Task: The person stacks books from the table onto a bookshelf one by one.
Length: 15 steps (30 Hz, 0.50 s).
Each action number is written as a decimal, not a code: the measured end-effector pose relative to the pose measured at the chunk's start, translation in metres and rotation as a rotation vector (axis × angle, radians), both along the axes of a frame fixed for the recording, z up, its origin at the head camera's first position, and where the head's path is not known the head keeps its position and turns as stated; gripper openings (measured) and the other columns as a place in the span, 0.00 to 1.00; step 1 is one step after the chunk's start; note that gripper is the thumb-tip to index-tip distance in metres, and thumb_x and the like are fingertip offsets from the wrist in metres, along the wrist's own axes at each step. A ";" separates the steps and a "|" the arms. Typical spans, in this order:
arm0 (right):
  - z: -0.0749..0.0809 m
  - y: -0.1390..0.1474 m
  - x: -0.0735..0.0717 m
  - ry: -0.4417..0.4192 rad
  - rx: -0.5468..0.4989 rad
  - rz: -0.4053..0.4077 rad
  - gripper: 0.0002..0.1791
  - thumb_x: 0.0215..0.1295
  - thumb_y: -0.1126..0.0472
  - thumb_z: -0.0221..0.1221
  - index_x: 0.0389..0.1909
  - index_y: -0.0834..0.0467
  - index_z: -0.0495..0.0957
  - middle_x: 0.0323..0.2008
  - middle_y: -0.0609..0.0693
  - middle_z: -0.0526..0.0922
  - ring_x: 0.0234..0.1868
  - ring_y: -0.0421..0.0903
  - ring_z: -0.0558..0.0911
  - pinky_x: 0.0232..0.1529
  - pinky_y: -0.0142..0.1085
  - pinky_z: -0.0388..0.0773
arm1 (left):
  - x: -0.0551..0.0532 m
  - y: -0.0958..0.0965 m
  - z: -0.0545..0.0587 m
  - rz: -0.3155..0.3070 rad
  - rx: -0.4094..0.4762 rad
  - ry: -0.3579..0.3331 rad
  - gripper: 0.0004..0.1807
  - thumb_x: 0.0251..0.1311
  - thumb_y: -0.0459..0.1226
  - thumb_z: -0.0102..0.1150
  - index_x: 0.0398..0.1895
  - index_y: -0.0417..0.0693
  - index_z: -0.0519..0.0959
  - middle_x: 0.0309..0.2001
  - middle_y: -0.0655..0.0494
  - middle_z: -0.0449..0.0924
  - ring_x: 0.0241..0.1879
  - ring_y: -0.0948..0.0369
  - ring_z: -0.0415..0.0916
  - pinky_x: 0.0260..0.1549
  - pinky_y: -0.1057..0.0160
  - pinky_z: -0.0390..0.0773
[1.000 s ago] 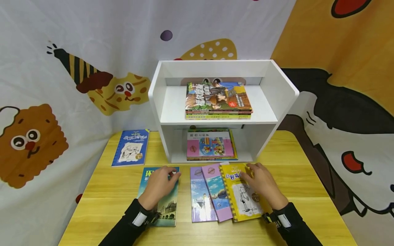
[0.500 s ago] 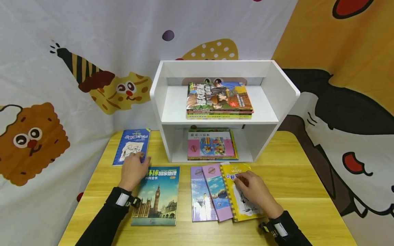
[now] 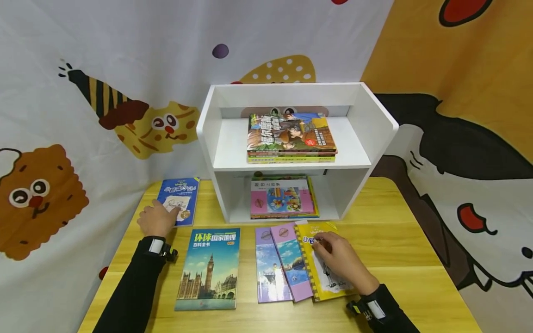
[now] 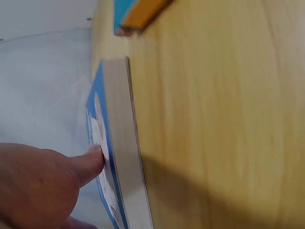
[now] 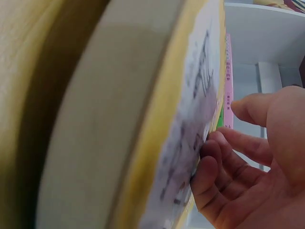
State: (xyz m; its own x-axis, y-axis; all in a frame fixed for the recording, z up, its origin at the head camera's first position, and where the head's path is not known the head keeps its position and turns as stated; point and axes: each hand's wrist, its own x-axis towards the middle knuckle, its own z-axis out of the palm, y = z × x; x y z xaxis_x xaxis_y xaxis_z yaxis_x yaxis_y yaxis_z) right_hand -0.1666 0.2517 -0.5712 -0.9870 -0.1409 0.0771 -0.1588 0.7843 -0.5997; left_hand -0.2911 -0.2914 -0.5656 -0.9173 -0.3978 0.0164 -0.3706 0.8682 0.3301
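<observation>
At the left of the table lies a blue cartoon paperback (image 3: 181, 188). My left hand (image 3: 157, 220) is at its left edge, thumb touching the cover (image 4: 97, 136) and the other fingers beside the edge, partly hidden in the left wrist view. My right hand (image 3: 344, 260) rests on a yellow cartoon paperback (image 3: 331, 286), fingers loosely bent; in the right wrist view several fingertips (image 5: 206, 174) meet its cover while the thumb stays off it. Two purple-edged books (image 3: 268, 268) lie partly under the yellow one. A teal geography book (image 3: 208, 270) with a clock tower lies between the hands.
A white two-level shelf (image 3: 362, 152) stands at the table's back. A pile of comic books (image 3: 291, 134) lies on its upper level, and a pile topped by a pink book (image 3: 258, 201) on the lower. A printed curtain (image 3: 137, 41) hangs behind.
My left hand has moved from the teal geography book up and left to the blue paperback's left edge. My right hand has shifted slightly inward over the yellow paperback.
</observation>
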 end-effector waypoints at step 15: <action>-0.002 0.007 -0.003 -0.024 -0.025 0.050 0.16 0.67 0.45 0.58 0.52 0.43 0.80 0.36 0.36 0.76 0.33 0.39 0.75 0.31 0.34 0.73 | -0.010 -0.006 0.015 0.002 0.270 0.023 0.49 0.58 0.57 0.61 0.62 0.22 0.58 0.49 0.25 0.66 0.44 0.35 0.68 0.40 0.40 0.72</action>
State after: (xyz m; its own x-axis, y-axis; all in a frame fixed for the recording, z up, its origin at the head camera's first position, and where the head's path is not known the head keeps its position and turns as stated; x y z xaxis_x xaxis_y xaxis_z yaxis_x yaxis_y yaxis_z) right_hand -0.1697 0.2586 -0.5731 -0.9804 -0.1883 0.0576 -0.1827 0.7607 -0.6229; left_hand -0.3006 -0.2978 -0.5502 -0.9173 -0.3920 -0.0695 -0.3614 0.7470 0.5581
